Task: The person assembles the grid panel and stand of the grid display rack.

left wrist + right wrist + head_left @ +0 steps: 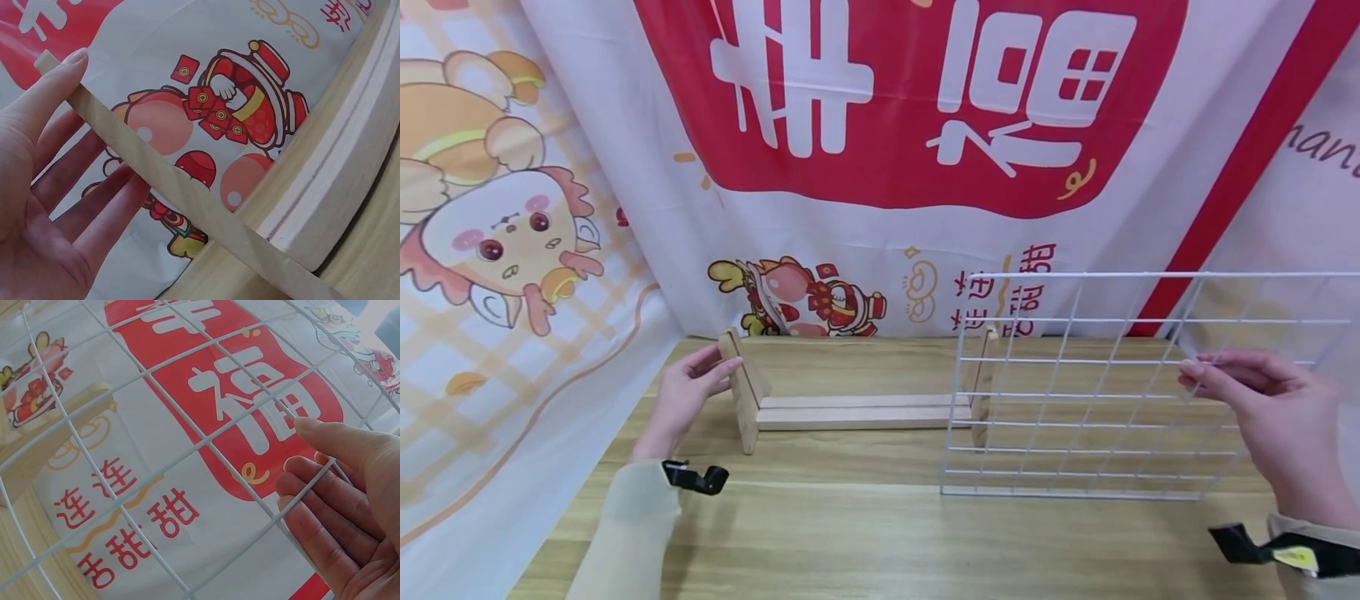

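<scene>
1. Now, the step in hand seems to be bringing the white wire grid (1075, 361) to the wooden stand (865, 417); I cannot tell if the two touch.
2. The wooden stand sits on the bench (850, 533), near its far edge and nearer the far left corner than the right one; its low bar (350, 169) runs between the left post (742, 400) and the right post (982, 377).
3. The left hand (687, 390) pinches the left post; the thumb is on one side, and the fingers are on the other, a little spread.
4. The right hand (1277, 408) pinches a wire of the grid; its other fingers are bent and close together.
5. The grid stands up over the right part of the bench; in the head view its left end crosses the right post; I cannot tell if its bottom edge touches the bench.
6. My guess is that the next move calls for a steady stand and a slow slide of the grid to the left; its bottom wire should meet the dark line along the bar, which may be a slot; a bump on the right post could tip things.
</scene>
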A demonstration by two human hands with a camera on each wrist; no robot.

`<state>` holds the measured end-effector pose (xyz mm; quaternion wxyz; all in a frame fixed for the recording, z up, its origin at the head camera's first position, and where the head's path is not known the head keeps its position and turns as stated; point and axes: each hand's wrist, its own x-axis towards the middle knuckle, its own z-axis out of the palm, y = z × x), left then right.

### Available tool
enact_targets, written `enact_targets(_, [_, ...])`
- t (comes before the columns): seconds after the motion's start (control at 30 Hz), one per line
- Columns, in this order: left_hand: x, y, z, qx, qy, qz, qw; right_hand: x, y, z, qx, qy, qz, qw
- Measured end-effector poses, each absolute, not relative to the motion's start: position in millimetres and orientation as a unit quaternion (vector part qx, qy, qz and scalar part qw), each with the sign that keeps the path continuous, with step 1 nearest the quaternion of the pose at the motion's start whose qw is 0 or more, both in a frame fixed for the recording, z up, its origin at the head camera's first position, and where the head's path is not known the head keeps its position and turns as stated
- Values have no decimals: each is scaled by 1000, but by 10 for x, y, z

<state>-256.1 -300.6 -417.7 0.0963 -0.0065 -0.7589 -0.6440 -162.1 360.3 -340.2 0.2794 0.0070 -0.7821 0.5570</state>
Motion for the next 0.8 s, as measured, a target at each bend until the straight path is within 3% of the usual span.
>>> enact_targets(0.8, [-2684, -2763, -4164, -24, -765, -641, 53, -1627, 3580, -3370, 5, -784, 556, 277])
